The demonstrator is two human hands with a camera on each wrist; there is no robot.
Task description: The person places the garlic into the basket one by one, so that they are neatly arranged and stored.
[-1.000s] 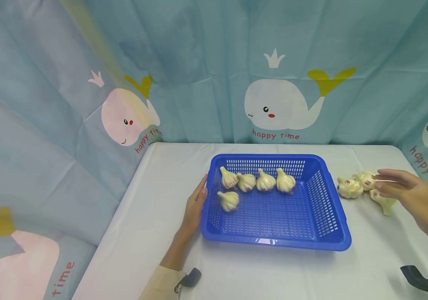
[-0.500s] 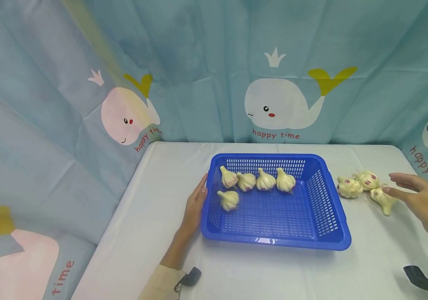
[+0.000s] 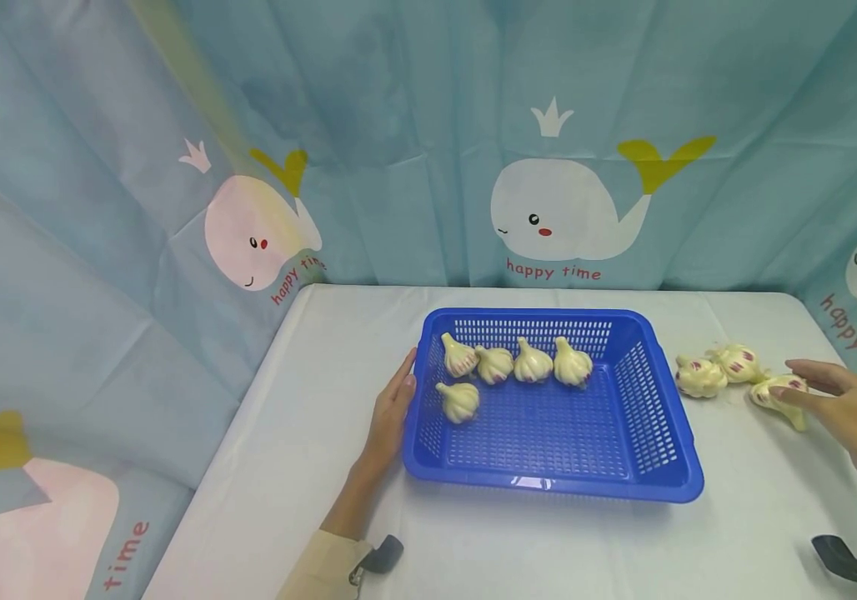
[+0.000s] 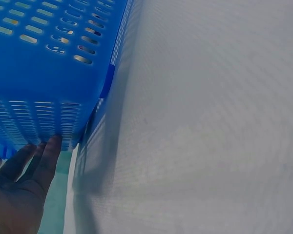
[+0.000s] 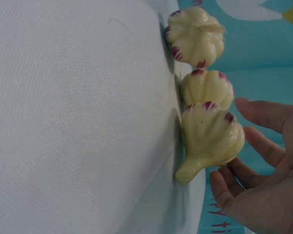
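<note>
A blue perforated plastic basket stands on the table with several garlic bulbs inside, such as one garlic bulb at its back wall. My left hand rests against the basket's left side with extended fingers; in the left wrist view its fingertips touch the slotted wall. To the right of the basket, my right hand holds the nearest garlic bulb between thumb and fingers, its stem towards the table's near side. Two more bulbs lie just beyond, a whitish garlic bulb and a purple-marked garlic bulb.
A white cloth covers the table. Behind and at the sides hangs a blue-green curtain printed with whales. A dark strap piece sits at the left wrist, another dark strap piece at the right.
My right hand first drew back to the right, then came down onto the nearest garlic bulb, which has shifted slightly right. The left hand and the basket stay in place.
</note>
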